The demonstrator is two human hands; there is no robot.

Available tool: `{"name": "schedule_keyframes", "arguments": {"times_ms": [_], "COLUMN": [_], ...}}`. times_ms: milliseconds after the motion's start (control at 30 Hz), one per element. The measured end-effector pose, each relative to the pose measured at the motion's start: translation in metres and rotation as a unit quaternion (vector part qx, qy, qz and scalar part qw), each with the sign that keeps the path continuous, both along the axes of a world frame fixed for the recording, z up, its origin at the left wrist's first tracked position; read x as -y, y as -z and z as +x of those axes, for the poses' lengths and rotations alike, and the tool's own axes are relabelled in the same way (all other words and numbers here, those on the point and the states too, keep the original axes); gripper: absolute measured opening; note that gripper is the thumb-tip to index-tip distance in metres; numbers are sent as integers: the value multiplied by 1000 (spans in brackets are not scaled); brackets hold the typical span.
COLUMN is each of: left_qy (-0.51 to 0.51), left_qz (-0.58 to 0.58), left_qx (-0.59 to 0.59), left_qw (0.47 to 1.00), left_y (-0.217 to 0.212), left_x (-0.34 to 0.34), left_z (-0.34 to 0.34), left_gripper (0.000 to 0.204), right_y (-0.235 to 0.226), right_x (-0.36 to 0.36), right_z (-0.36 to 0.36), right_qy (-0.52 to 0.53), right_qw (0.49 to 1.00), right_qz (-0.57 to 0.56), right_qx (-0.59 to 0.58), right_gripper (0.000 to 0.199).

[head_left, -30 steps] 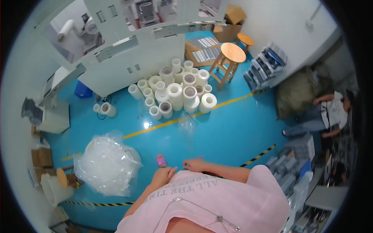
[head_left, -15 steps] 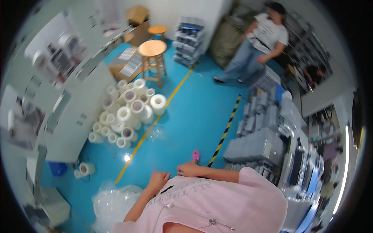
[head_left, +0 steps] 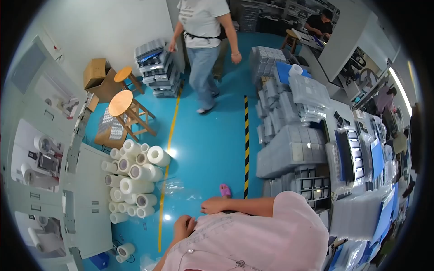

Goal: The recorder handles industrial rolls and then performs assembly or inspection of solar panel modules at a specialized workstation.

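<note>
A blue floor (head_left: 203, 149) fills the room beneath me, split by a yellow line (head_left: 168, 149) and a black-and-yellow striped line (head_left: 246, 144). To my right, stacks of grey trays (head_left: 289, 149) crowd the floor beside a surface (head_left: 361, 212) piled with clear bags. To my left, white rolls (head_left: 133, 174) lie heaped against pale cabinets (head_left: 86, 194). 2 round wooden stools (head_left: 122, 105) stand near a cardboard box (head_left: 94, 72); a person in jeans (head_left: 203, 49) walks beyond. My left hand (head_left: 184, 226) and right hand (head_left: 214, 205) rest loosely curled at my pink top (head_left: 253, 239), holding nothing, near a pink slipper (head_left: 224, 190).
</note>
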State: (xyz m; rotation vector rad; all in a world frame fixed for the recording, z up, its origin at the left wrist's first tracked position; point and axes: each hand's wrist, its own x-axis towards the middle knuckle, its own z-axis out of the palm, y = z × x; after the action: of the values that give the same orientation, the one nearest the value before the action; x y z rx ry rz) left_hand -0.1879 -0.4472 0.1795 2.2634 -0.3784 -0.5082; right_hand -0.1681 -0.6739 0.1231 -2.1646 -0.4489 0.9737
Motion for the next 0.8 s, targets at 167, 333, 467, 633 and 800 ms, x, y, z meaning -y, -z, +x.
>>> {"name": "schedule_keyframes", "arguments": {"times_ms": [167, 333, 467, 633, 800], "left_qy": [-18, -8, -58, -111, -151], "left_qz": [93, 244, 208, 165, 132], "left_qx": [-121, -114, -111, -112, -120], "left_qw": [988, 963, 970, 974, 972], "left_y": [26, 147, 167, 174, 166], "left_x": [-18, -102, -102, -111, -123], "left_z": [-2, -34, -33, -56, -85], "left_gripper": [42, 36, 35, 35, 35], "right_y": [17, 18, 28, -9, 24], "right_x": [6, 27, 46, 44, 25], "right_z": [11, 11, -5, -12, -48], "right_qy": [-17, 17, 51, -14, -5], "right_qw": [999, 999, 994, 988, 938], "right_qz": [35, 31, 92, 152, 234], "right_qx": [25, 33, 33, -8, 256], "right_gripper": [38, 35, 34, 34, 34]}}
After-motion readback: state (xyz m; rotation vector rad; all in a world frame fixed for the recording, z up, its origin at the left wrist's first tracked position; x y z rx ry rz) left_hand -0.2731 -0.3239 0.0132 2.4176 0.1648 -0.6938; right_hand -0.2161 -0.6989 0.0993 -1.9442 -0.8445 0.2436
